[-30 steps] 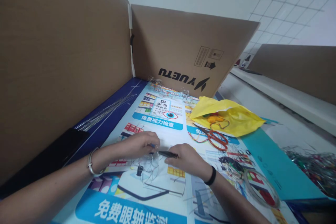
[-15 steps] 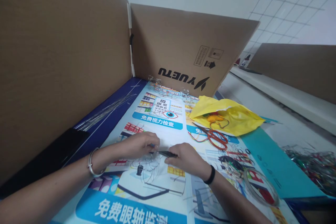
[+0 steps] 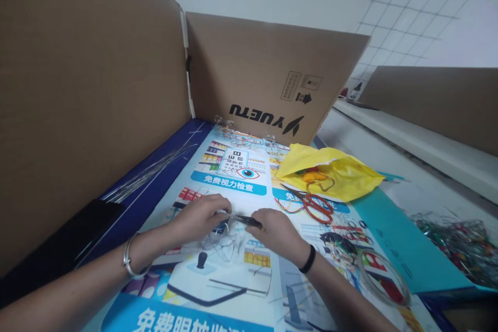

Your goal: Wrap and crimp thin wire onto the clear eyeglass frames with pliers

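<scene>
Over the printed poster (image 3: 249,207), my left hand (image 3: 208,213) pinches a thin piece of wire (image 3: 227,241) whose loops hang below the fingers. Dark-tipped pliers (image 3: 249,221) are gripped in my right hand (image 3: 278,233), pointing left, their tip at the wire beside my left fingertips. Loose wire bits lie on the poster under both hands. Orange-handled scissors (image 3: 317,207) rest to the right of the hands, near a few coloured threads (image 3: 286,207).
Behind the scissors lies an open yellow bag (image 3: 350,174) with orange and red items inside. Straight wires (image 3: 148,174) lie at the left. A clear round roll (image 3: 383,277) and tangled wires (image 3: 459,244) are at the right. Cardboard panels (image 3: 252,72) stand behind and left.
The view has shifted slightly. The pliers show more clearly, with their tip still by my left fingers, and the hanging wire has changed position a little.
</scene>
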`<state>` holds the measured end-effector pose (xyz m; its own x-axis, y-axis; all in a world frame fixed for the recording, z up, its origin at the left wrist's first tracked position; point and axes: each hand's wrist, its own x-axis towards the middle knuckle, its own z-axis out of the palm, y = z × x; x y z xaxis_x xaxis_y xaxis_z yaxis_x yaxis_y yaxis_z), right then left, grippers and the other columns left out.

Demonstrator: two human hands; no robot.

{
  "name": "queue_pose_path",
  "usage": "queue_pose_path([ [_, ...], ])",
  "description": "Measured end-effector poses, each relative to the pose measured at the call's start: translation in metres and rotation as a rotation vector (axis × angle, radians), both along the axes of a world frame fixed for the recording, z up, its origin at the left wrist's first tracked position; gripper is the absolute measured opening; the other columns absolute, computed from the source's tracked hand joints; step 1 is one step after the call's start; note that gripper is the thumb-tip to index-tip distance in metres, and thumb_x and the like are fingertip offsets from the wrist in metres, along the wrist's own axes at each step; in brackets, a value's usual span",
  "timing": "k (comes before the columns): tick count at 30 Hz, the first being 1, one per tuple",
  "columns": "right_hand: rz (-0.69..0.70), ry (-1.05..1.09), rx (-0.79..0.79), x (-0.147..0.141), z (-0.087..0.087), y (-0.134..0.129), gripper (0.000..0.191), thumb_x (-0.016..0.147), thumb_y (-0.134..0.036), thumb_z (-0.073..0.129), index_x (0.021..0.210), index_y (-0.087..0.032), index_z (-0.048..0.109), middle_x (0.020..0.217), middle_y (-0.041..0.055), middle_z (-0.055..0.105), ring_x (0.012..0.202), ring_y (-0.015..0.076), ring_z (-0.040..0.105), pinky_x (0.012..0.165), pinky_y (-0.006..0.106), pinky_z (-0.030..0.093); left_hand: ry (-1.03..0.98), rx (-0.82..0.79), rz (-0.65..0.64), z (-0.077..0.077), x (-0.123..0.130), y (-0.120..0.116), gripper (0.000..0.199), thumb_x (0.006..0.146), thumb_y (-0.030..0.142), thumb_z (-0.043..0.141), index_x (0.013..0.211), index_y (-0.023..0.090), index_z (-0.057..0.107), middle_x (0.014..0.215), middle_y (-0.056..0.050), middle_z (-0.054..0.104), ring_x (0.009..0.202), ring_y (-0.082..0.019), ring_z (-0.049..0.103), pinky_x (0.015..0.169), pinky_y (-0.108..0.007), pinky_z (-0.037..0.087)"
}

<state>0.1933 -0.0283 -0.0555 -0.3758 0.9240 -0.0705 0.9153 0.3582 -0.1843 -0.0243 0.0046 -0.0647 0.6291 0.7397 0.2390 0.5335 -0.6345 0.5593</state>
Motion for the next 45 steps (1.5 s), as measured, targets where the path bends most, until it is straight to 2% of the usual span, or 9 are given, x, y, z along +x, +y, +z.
queue_pose_path([
  [7, -0.116, 0.001, 0.114, 0.009, -0.008, 0.009, 0.021, 0.084, -0.036, 0.048, 0.078, -0.019, 0.060, 0.082, 0.0039, 0.064, 0.077, 0.0165, 0.056, 0.061, 0.024, 0.031, 0.016, -0.003, 0.148, -0.005, 0.004, 0.010, 0.019, 0.082, 0.021, 0.048, 0.098, 0.023, 0.059, 0.094, -0.003, 0.061, 0.090, -0.019, 0.055, 0.078, -0.029, 0.042],
  [12, -0.152, 0.021, 0.152, 0.012, -0.016, 0.014, 0.021, 0.085, -0.036, 0.046, 0.077, -0.019, 0.058, 0.082, 0.0030, 0.063, 0.077, 0.0157, 0.056, 0.062, 0.024, 0.032, 0.034, -0.031, 0.190, -0.009, 0.004, 0.011, 0.025, 0.082, 0.025, 0.049, 0.106, 0.024, 0.057, 0.101, -0.003, 0.061, 0.090, -0.019, 0.056, 0.076, -0.028, 0.043],
  [17, -0.161, -0.004, 0.173, 0.009, -0.021, 0.013, 0.021, 0.086, -0.035, 0.045, 0.082, -0.019, 0.057, 0.085, 0.0043, 0.062, 0.080, 0.0162, 0.055, 0.068, 0.025, 0.033, 0.032, -0.053, 0.226, -0.005, 0.001, 0.009, 0.025, 0.084, 0.033, 0.048, 0.102, 0.021, 0.060, 0.101, -0.005, 0.064, 0.093, -0.021, 0.056, 0.077, -0.029, 0.043],
  [23, -0.144, 0.005, 0.240, 0.009, -0.027, 0.014, 0.017, 0.085, -0.033, 0.047, 0.078, -0.020, 0.056, 0.081, 0.0026, 0.062, 0.078, 0.0162, 0.055, 0.070, 0.025, 0.032, -0.027, 0.020, 0.214, -0.001, 0.001, 0.009, 0.024, 0.086, 0.034, 0.045, 0.088, 0.020, 0.065, 0.091, -0.004, 0.066, 0.093, -0.020, 0.056, 0.081, -0.029, 0.042],
  [33, -0.146, 0.010, 0.250, 0.009, -0.028, 0.013, 0.017, 0.084, -0.034, 0.047, 0.078, -0.020, 0.055, 0.080, 0.0029, 0.062, 0.077, 0.0168, 0.054, 0.067, 0.026, 0.031, -0.100, 0.060, 0.175, 0.003, 0.004, 0.005, 0.028, 0.088, 0.028, 0.041, 0.071, 0.017, 0.060, 0.076, -0.002, 0.063, 0.078, -0.016, 0.055, 0.072, -0.025, 0.041],
  [39, -0.155, 0.012, 0.221, 0.008, -0.028, 0.014, 0.016, 0.083, -0.033, 0.048, 0.078, -0.020, 0.055, 0.080, 0.0031, 0.062, 0.076, 0.0165, 0.053, 0.068, 0.026, 0.031, -0.094, 0.030, 0.179, -0.001, 0.006, 0.006, 0.027, 0.089, 0.029, 0.038, 0.074, 0.018, 0.059, 0.074, -0.001, 0.061, 0.075, -0.016, 0.054, 0.068, -0.024, 0.039],
  [45, -0.156, 0.006, 0.230, 0.008, -0.028, 0.014, 0.016, 0.083, -0.033, 0.048, 0.077, -0.020, 0.055, 0.079, 0.0029, 0.061, 0.076, 0.0164, 0.053, 0.066, 0.026, 0.030, -0.119, -0.044, 0.205, -0.004, 0.007, 0.006, 0.032, 0.090, 0.034, 0.034, 0.073, 0.018, 0.055, 0.066, 0.002, 0.055, 0.064, -0.014, 0.051, 0.059, -0.022, 0.036],
])
